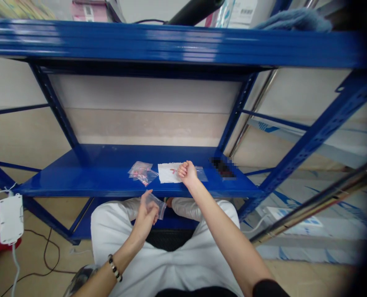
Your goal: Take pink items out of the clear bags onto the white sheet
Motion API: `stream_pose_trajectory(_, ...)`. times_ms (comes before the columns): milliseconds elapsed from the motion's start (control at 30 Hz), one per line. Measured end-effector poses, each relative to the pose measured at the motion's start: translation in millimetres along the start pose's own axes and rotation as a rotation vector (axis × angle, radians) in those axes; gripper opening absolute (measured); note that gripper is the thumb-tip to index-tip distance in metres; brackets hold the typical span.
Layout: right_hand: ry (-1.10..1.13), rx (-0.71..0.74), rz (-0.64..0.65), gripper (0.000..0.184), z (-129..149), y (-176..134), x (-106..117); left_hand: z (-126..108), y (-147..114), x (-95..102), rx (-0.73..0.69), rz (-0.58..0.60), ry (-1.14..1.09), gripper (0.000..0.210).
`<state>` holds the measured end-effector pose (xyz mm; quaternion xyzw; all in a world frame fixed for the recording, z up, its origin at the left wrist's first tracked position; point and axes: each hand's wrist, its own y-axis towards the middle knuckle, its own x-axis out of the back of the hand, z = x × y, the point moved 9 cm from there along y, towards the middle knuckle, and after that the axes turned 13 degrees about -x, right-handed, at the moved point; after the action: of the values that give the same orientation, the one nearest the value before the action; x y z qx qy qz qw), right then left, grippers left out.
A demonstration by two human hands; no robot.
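My left hand is closed on a clear zip-lock bag, held above my lap just in front of the shelf edge. Over the right side of a white paper sheet, my right hand has its fingers curled in; what they hold, if anything, is hidden. Small reddish pieces lie on the paper beside those fingers. Left of the sheet is a pile of clear bags with pink-and-red contents. Another clear bag lies flat, partly behind my right hand.
The blue shelf spans the front, with a higher blue beam above it. A dark, blurred-out object lies at the shelf's right end. A white power box with cables hangs at the left. Metal pipes run along the right.
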<state>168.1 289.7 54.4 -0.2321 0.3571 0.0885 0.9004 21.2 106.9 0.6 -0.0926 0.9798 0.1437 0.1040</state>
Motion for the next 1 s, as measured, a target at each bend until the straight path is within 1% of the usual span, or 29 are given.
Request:
stream_pose_trajectory(67,-0.037,-0.006,-0.042,0.041,6.2,27.7,0.1,0.5,0.5,-1.2,-0.014,0.021,0.01,0.071)
stream_pose_trajectory(133,-0.08,-0.016,-0.071,0.041,6.8,50.1,2.1,1.6,0.8,-2.2,-0.018,0.034,0.015,0.071)
stream_pose_trajectory(233,-0.145,-0.003,-0.094,0.04,7.2,72.8,5.0,2.7,1.1,-2.8,-0.015,0.027,0.005,0.071)
stream_pose_trajectory(300,-0.183,0.053,-0.103,0.039,12.6,81.5,5.0,1.9,1.1,-3.5,-0.015,0.018,-0.009,0.07)
stream_pose_trajectory(433,-0.26,0.202,-0.096,0.039,28.3,89.8,-1.3,-0.4,0.0,-6.6,-0.008,0.02,-0.036,0.072)
stream_pose_trajectory(533,-0.324,0.26,-0.054,0.04,33.9,93.9,-7.4,-1.9,-1.2,-10.1,-0.004,0.043,-0.055,0.071)
stream_pose_trajectory(633,-0.377,0.283,-0.01,0.042,32.2,97.7,-8.3,-1.4,-2.0,-12.1,0.005,0.06,-0.065,0.071)
stream_pose_trajectory(833,-0.473,0.297,0.044,0.044,21.2,105.0,-2.6,3.4,-1.2,-11.7,0.024,0.077,-0.062,0.074)
stream_pose_trajectory(1000,-0.522,0.305,0.05,0.046,20.7,105.6,-3.2,7.6,-0.7,-6.4,0.034,0.047,-0.057,0.071)
